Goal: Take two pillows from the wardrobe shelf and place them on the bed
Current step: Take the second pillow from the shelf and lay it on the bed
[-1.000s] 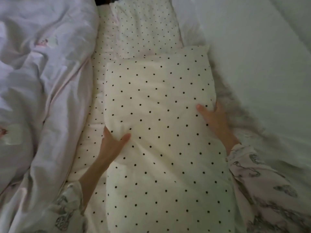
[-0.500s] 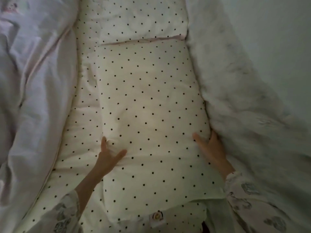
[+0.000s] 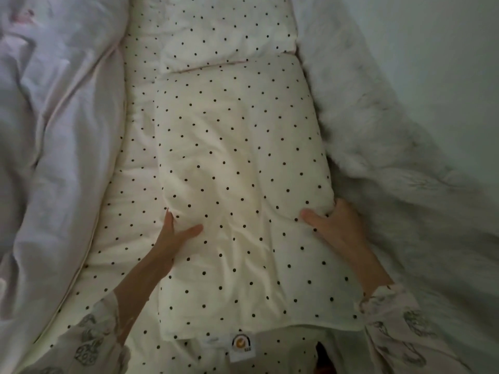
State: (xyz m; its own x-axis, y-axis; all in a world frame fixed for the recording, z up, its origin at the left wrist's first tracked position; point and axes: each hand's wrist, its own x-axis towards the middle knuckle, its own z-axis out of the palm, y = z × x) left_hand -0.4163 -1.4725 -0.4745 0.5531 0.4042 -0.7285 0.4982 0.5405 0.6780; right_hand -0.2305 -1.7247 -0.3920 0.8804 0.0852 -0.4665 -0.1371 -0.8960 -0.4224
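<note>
**Both hands on the near pillow**

While the near pillow (image 3: pixel 237 184) lies flat on the dotted sheet (image 3: pixel 129 201), the left hand (image 3: pixel 172 236) grips its left edge, thumb on top and fingers apparently tucked under, though dim light blurs them. The right hand (image 3: pixel 334 228) clasps the right edge likewise. A second pillow (image 3: pixel 224 31) lies just beyond, touching it. White duvet (image 3: pixel 54 130) flanks the left, fluffy blanket (image 3: pixel 391 157) the right.
</note>
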